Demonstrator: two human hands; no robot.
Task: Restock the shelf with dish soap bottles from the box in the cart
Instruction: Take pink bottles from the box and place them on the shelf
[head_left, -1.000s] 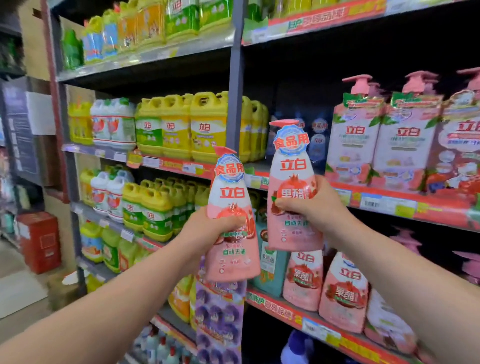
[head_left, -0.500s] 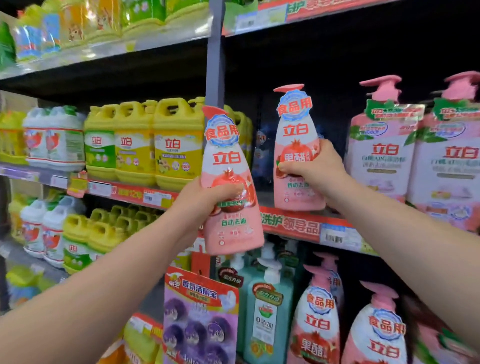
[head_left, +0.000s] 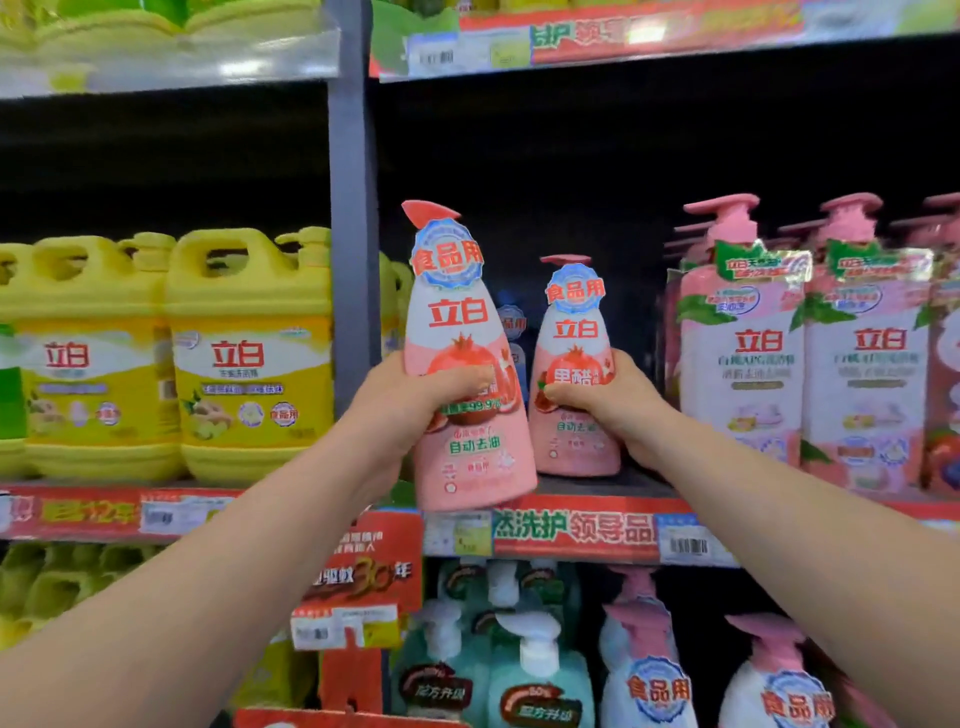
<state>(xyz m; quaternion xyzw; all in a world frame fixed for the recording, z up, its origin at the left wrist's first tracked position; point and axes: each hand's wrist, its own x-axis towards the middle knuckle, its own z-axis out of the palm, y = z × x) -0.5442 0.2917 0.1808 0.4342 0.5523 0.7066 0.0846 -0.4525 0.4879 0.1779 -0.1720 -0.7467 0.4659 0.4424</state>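
Note:
Two pink dish soap bottles with pump tops are in my hands. My left hand (head_left: 410, 400) grips the nearer pink bottle (head_left: 465, 322) around its middle and holds it upright in front of the shelf edge (head_left: 571, 530). My right hand (head_left: 608, 400) grips the second pink bottle (head_left: 574, 332), whose base rests on the shelf board in the dark gap left of the tall pink pump bottles (head_left: 743, 353). Another small bottle (head_left: 511, 325) stands half hidden behind them. The box and the cart are out of view.
Yellow jugs (head_left: 249, 353) fill the bay left of the grey upright post (head_left: 353, 208). Below the shelf stand teal pump bottles (head_left: 535, 675) and more pink bottles (head_left: 654, 675). A red promo card (head_left: 374, 571) hangs at the post. Another shelf runs overhead.
Both hands have pushed forward toward the shelf. The right bottle has come down onto the shelf board, and the left bottle has moved up close beside it.

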